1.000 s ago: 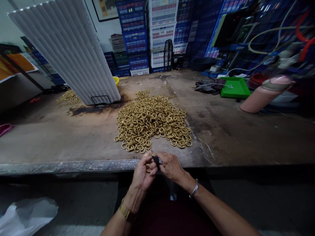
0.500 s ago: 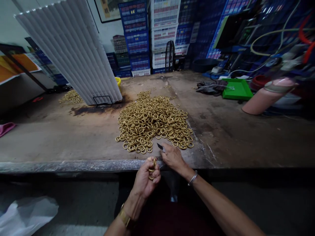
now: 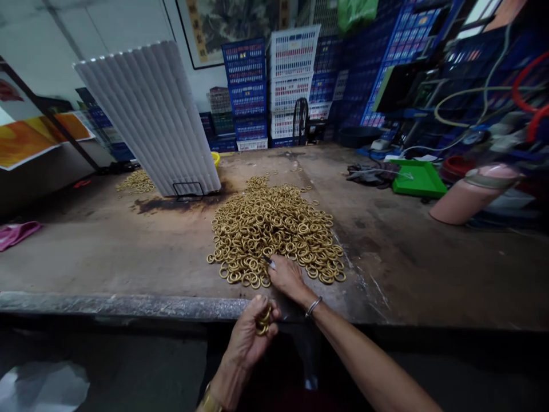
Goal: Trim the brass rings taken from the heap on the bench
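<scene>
Several brass-coloured rings [image 3: 263, 320] lie in the curled fingers of my left hand [image 3: 251, 335], just off the table's front edge. My right hand [image 3: 288, 279] reaches to the near side of a large heap of the same rings [image 3: 274, 223]. Between its fingers is a small knife [image 3: 269, 262], its dark blade tip pointing to the left over the rings. Most of the handle is hidden by the fingers, and I cannot tell whether they also touch a ring.
A ribbed whitish panel [image 3: 150, 120] stands tilted in a black wire holder [image 3: 187, 191] at the left. Behind it lies a smaller heap of rings [image 3: 136, 182]. To the right are a green tray [image 3: 419, 178] and a pink bottle [image 3: 467, 194]. Stacked crates [image 3: 244, 91] line the back.
My right hand has moved forward with the knife, from the table's bare front strip to the heap's near edge. My left hand's fingers have loosened a little around the rings. The view has tilted up.
</scene>
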`<action>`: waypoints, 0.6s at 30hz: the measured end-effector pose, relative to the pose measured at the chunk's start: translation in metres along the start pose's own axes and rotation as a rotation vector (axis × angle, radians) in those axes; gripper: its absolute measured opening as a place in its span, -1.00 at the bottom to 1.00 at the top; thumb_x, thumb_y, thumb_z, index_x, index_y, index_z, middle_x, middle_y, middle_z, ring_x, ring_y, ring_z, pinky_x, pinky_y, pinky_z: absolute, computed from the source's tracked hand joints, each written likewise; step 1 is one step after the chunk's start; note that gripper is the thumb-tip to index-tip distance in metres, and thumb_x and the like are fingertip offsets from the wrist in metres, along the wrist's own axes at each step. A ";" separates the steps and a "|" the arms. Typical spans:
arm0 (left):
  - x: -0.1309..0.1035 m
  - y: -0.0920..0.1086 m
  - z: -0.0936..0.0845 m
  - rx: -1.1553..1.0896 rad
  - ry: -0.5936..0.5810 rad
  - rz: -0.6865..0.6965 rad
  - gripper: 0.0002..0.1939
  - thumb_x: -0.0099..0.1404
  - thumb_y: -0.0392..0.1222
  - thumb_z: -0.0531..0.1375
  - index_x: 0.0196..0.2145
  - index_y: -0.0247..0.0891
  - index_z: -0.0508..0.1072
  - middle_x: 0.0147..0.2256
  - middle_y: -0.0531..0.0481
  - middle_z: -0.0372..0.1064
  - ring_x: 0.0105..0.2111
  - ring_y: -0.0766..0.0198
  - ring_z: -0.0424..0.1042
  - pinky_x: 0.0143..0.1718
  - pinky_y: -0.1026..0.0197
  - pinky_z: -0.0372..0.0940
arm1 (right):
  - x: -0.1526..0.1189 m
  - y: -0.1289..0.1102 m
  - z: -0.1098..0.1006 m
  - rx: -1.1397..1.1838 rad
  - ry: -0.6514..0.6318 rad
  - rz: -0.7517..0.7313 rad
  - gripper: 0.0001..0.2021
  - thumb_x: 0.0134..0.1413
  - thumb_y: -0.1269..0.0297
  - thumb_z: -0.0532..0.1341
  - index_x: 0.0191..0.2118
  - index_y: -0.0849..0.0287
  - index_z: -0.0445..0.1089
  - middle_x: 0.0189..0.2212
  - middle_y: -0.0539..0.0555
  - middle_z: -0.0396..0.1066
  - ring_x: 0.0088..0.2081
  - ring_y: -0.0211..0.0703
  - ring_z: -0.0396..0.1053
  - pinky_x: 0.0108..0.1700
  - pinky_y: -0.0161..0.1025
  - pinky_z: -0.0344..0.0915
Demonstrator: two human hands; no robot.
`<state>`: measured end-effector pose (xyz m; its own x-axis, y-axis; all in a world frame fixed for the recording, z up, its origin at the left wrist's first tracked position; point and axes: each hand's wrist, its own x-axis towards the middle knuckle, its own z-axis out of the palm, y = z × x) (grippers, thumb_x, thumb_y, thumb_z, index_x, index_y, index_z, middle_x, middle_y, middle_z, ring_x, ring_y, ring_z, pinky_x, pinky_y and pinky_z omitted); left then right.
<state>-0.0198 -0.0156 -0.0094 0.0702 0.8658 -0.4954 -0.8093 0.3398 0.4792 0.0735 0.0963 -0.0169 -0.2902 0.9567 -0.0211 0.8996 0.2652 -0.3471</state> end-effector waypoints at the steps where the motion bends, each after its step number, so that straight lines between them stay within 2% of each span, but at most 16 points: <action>1: 0.002 0.001 0.001 0.015 -0.012 0.014 -0.82 0.01 -0.26 0.27 -0.48 -0.35 0.32 -0.47 -0.01 0.33 -0.51 0.38 0.33 -0.68 0.44 0.10 | 0.001 0.001 -0.001 -0.006 -0.002 0.006 -0.81 0.03 0.34 0.01 -0.26 0.13 0.34 -0.32 0.10 0.43 -0.32 -0.18 0.35 -0.39 -0.33 0.02; 6: 0.012 0.007 0.003 0.048 -0.068 0.025 -0.74 -0.06 -0.33 0.31 -0.39 -0.32 0.34 -0.54 0.09 0.26 -0.59 0.46 0.28 -0.69 0.47 0.07 | -0.001 0.007 -0.005 0.053 0.060 0.003 -0.82 0.04 0.35 0.02 -0.28 0.14 0.34 -0.38 0.07 0.43 -0.34 -0.20 0.35 -0.39 -0.33 0.02; 9: 0.015 0.009 0.000 0.075 -0.052 0.029 -0.70 -0.06 -0.35 0.30 -0.33 -0.32 0.36 -0.50 0.05 0.31 -0.55 0.42 0.34 -0.66 0.44 0.10 | -0.003 0.009 -0.003 0.099 0.069 -0.076 -0.83 0.07 0.28 0.02 -0.29 0.12 0.33 -0.36 0.04 0.41 -0.32 -0.23 0.33 -0.36 -0.35 0.04; 13: 0.015 0.008 -0.003 0.096 -0.013 0.043 -0.74 -0.06 -0.23 0.32 -0.40 -0.32 0.36 -0.41 -0.02 0.36 -0.45 0.30 0.40 -0.66 0.41 0.11 | -0.004 0.007 0.002 0.050 0.060 -0.143 -0.84 0.02 0.33 0.05 -0.27 0.11 0.32 -0.31 0.04 0.38 -0.26 -0.22 0.32 -0.31 -0.36 0.06; 18: 0.015 0.009 0.003 0.154 0.001 0.102 -0.69 -0.06 -0.06 0.31 -0.51 -0.33 0.30 -0.53 0.06 0.26 -0.56 0.38 0.32 -0.72 0.43 0.02 | -0.006 0.007 0.003 -0.008 0.020 -0.116 -0.82 0.00 0.42 0.00 -0.29 0.14 0.30 -0.30 0.07 0.36 -0.25 -0.22 0.30 -0.28 -0.35 0.07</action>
<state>-0.0248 0.0016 -0.0103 -0.0082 0.8983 -0.4393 -0.7131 0.3027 0.6323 0.0807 0.0916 -0.0221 -0.3861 0.9217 0.0370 0.8630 0.3751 -0.3385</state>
